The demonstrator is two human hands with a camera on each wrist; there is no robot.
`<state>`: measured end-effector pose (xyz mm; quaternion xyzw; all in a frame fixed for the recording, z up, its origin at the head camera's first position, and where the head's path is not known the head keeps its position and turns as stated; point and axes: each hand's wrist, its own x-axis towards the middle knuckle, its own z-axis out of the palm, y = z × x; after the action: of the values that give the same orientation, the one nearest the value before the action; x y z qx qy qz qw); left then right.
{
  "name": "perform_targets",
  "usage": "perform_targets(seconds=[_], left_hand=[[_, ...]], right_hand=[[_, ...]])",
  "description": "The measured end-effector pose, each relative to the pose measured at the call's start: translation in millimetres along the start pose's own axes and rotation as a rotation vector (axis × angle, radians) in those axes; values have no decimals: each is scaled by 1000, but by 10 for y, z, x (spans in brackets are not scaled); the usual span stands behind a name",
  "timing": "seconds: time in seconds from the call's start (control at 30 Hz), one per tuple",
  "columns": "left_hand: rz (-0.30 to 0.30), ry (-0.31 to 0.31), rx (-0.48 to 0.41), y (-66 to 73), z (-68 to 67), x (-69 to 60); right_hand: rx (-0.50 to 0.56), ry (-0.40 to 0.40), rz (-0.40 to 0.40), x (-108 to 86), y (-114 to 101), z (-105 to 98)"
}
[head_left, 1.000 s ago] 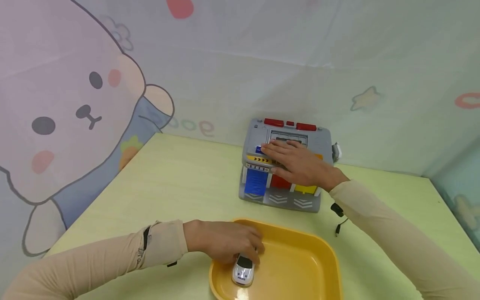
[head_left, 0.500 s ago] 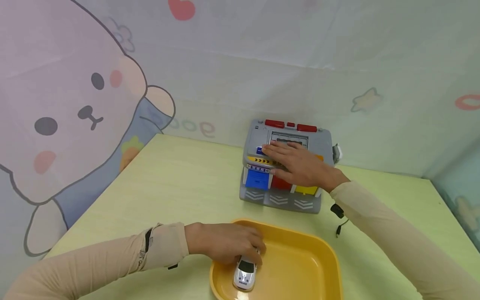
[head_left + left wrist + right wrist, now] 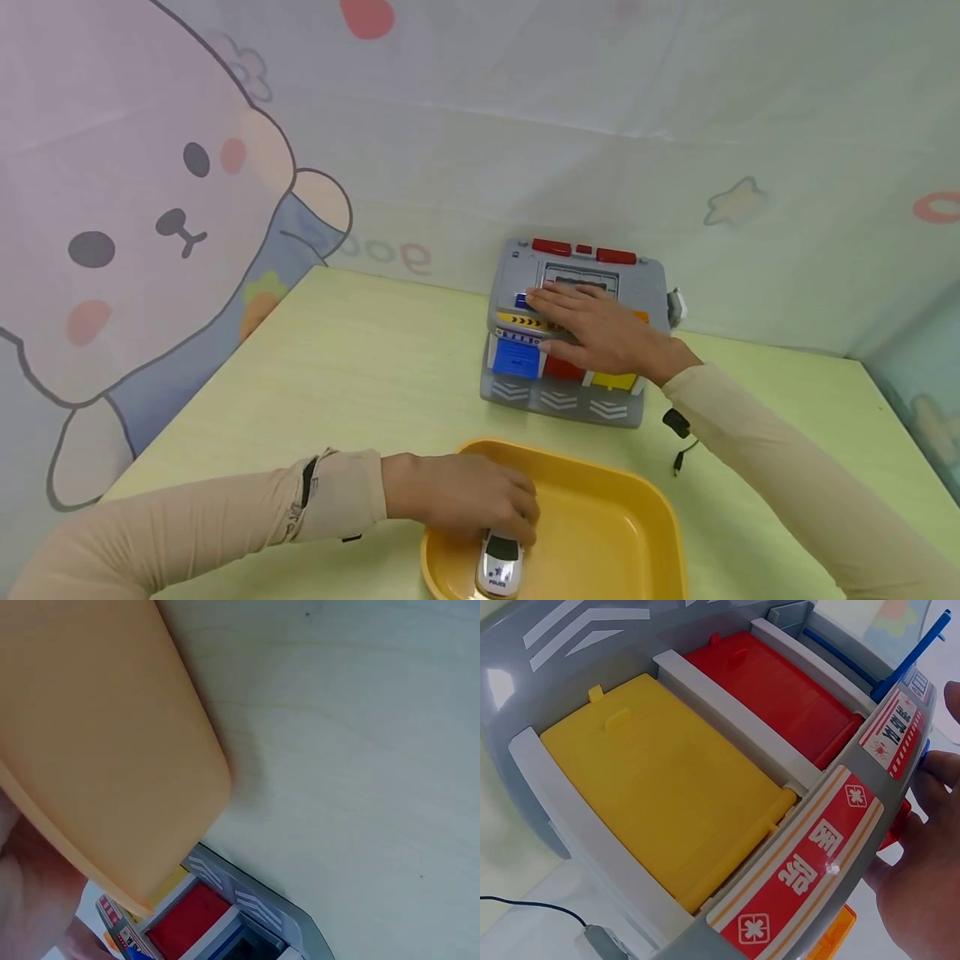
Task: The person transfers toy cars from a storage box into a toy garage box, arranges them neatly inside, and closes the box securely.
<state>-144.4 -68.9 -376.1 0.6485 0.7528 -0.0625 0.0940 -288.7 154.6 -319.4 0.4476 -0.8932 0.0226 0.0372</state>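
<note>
A white toy police car [image 3: 500, 568] sits at the left side of the yellow tray [image 3: 663, 521]; my left hand [image 3: 480, 500] grips its rear end from above, covering that part. Farther back stands a grey toy garage [image 3: 562, 412] with blue, red and yellow doors. My right hand [image 3: 603, 329] rests on its roof, fingers extended, the fingertips at a blue button [image 3: 522, 301]. The blue door [image 3: 915, 656] is swung outward in the right wrist view, while the red door [image 3: 780, 694] and yellow door [image 3: 660, 784] lie shut. The car is hidden in the left wrist view.
A black cable with a plug [image 3: 678, 461] lies on the table [image 3: 360, 367] right of the garage. A printed cloth [image 3: 450, 125] hangs behind the table. The tray's raised rim surrounds the car, between the garage and the person.
The garage's blue door has swung up and open. My left hand has shifted slightly right and nearer with the car. The right hand stays in place on the roof.
</note>
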Motion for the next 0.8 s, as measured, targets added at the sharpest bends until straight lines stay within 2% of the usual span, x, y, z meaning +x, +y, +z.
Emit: perform_targets(seconds=[0.07, 0.17, 0.3, 0.43, 0.67, 0.8], left_hand=[[3, 11, 3, 10, -53, -19], [-26, 46, 12, -2, -179, -81], [-112, 109, 32, -65, -355, -206], [-193, 161, 50, -160, -474, -328], [-284, 275, 121, -427, -541, -528], [-330, 287, 147, -571, -491, -627]], right_hand=[[0, -4, 3, -3, -4, 4], [-1, 2, -1, -1, -4, 7], [2, 15, -7, 6, -5, 11], [3, 18, -6, 5, -2, 14], [19, 26, -3, 10, 0, 27], [24, 25, 0, 4, -2, 32]])
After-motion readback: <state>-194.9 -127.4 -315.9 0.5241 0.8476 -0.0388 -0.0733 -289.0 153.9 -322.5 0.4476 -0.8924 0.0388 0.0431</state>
